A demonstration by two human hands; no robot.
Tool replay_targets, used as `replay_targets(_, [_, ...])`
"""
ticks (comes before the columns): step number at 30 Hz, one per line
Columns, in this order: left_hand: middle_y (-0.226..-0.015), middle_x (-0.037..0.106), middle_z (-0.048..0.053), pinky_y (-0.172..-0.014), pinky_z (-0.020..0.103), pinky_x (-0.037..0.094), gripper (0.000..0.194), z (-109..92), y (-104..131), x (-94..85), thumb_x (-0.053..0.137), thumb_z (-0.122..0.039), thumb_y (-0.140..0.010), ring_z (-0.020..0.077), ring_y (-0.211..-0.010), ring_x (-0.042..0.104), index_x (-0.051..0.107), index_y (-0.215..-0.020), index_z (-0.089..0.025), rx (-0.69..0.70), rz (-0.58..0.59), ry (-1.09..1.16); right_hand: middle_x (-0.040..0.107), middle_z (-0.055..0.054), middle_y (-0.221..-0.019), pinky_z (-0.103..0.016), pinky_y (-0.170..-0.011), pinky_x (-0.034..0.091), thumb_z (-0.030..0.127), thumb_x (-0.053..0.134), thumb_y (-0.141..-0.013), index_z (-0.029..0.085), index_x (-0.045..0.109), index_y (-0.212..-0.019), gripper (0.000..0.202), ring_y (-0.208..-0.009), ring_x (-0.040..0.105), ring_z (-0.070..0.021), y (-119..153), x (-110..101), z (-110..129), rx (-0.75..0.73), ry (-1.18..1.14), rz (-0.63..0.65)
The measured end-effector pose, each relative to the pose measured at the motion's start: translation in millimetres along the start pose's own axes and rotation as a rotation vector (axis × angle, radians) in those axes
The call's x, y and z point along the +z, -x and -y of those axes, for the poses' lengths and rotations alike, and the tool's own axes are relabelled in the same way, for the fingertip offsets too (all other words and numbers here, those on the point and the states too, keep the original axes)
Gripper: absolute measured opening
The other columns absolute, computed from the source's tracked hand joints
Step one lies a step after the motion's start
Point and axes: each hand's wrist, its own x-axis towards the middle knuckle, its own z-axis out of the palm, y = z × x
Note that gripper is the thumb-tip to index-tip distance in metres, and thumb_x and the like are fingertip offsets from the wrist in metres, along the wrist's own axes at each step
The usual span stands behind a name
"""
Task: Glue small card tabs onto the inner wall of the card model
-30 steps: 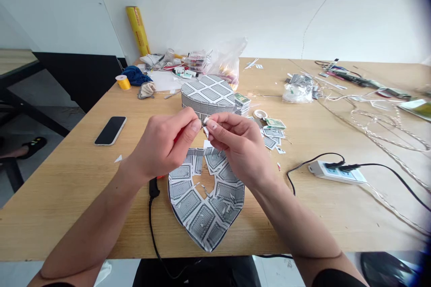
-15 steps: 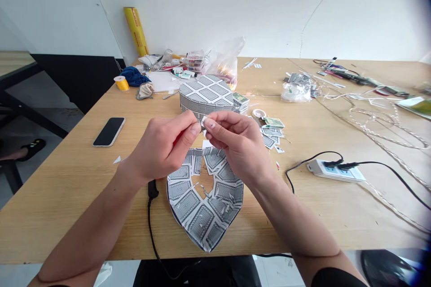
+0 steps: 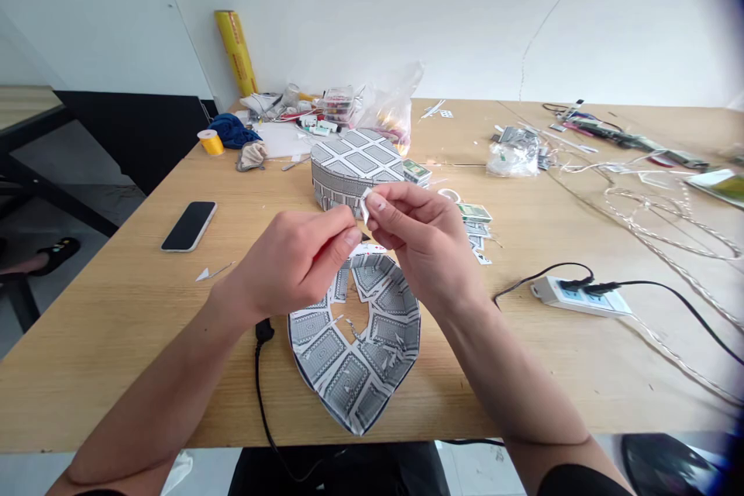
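Note:
My right hand (image 3: 421, 244) pinches a small white piece of card (image 3: 365, 204) between thumb and fingertips. Just to its left, my left hand (image 3: 296, 260) is closed, thumb pressed on the index finger; a small dark tip shows by its fingertips, but what it holds is mostly hidden. Both hands hover over the far end of an open, leaf-shaped shell (image 3: 328, 353) lined with grey-patterned playing cards, with an opening in its base and small scraps inside. Behind the hands stands a card-covered box (image 3: 357, 159). A card with red marks (image 3: 370, 249) lies partly hidden beneath my hands.
A phone (image 3: 189, 226) lies on the left. On the right are a power strip (image 3: 581, 297) with plugged cords and a loose twisted cable (image 3: 668, 205). Stacked playing cards (image 3: 475, 213), a tape roll (image 3: 448, 196), plastic bags and yellow thread (image 3: 210, 142) sit farther back.
My hands have drawn apart slightly; the right has moved up and right with the white piece, now more visible. The left has shifted slightly right and down. The red-marked card now shows beneath.

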Motion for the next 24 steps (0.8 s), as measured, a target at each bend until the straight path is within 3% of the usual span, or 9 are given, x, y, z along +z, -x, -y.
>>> replay_targets(11, [-0.064, 0.055, -0.004, -0.052, 0.032, 0.037, 0.034, 8.7, 5.6, -6.2, 0.049, -0.033, -0.113, 0.0100, -0.052, 0.046, 0.057, -0.082, -0.022, -0.178, -0.175, 0.066, 0.073, -0.001, -0.072, -0.026, -0.055, 0.044, 0.039, 0.093, -0.085, 0.023, 0.084, -0.089, 0.019, -0.062, 0.058, -0.0110, -1.4, 2.0, 1.0, 0.014, 0.082, 0.074])
replay_targets(24, [-0.062, 0.055, -0.005, -0.054, 0.029, 0.037, 0.029, 3.0, 0.2, -3.8, 0.051, -0.020, -0.108, 0.0097, -0.053, 0.048, 0.055, -0.080, -0.021, -0.046, -0.136, -0.053, 0.072, 0.000, -0.072, -0.026, -0.056, 0.044, 0.038, 0.094, -0.084, 0.022, 0.084, -0.089, 0.019, -0.062, 0.058, -0.0107, 0.3, 1.4, -1.8, 0.021, 0.064, 0.043])
